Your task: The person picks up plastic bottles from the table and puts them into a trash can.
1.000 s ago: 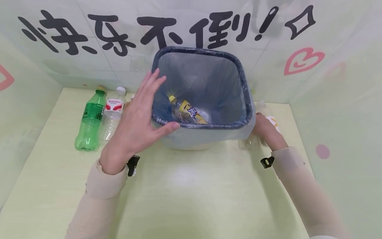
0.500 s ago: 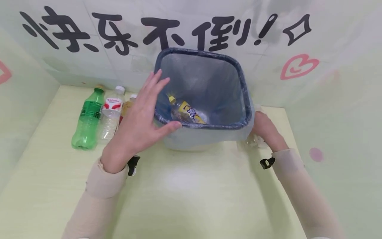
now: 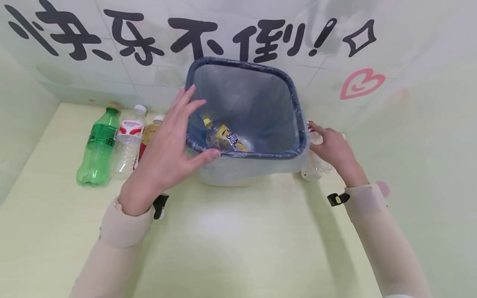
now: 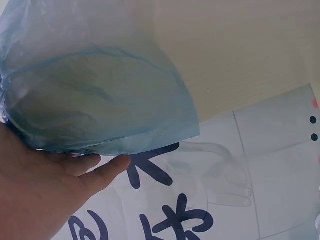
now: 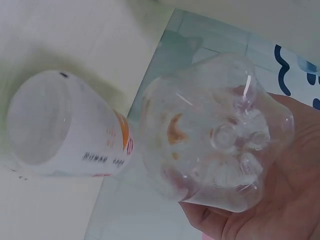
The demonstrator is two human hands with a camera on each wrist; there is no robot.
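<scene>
A bin (image 3: 264, 155) lined with a bluish plastic bag stands against the back wall. A small yellow-labelled bottle (image 3: 226, 136) lies inside it. My left hand (image 3: 160, 155) rests at the bin's left side, fingers fairly straight and thumb along the front rim; in the left wrist view its fingers touch the bag (image 4: 100, 100). Right of the bin, my right hand (image 3: 337, 153) grips a clear plastic bottle (image 5: 215, 170), whose lobed base faces the right wrist camera. A whitish bottle with an orange-marked label (image 5: 95, 132) stands beside it; the bin partly hides both in the head view.
Left of the bin, a green bottle (image 3: 97, 149), a clear bottle with a red-and-white label (image 3: 128, 145) and a white-capped bottle (image 3: 150, 132) lie side by side on the table (image 3: 223, 244). Printed walls (image 3: 156, 76) enclose the back and sides.
My right hand has come up slightly from beside the bin, and the clear bottle now shows in its fingers. The left hand keeps its place on the bin. The head view has shifted a little.
</scene>
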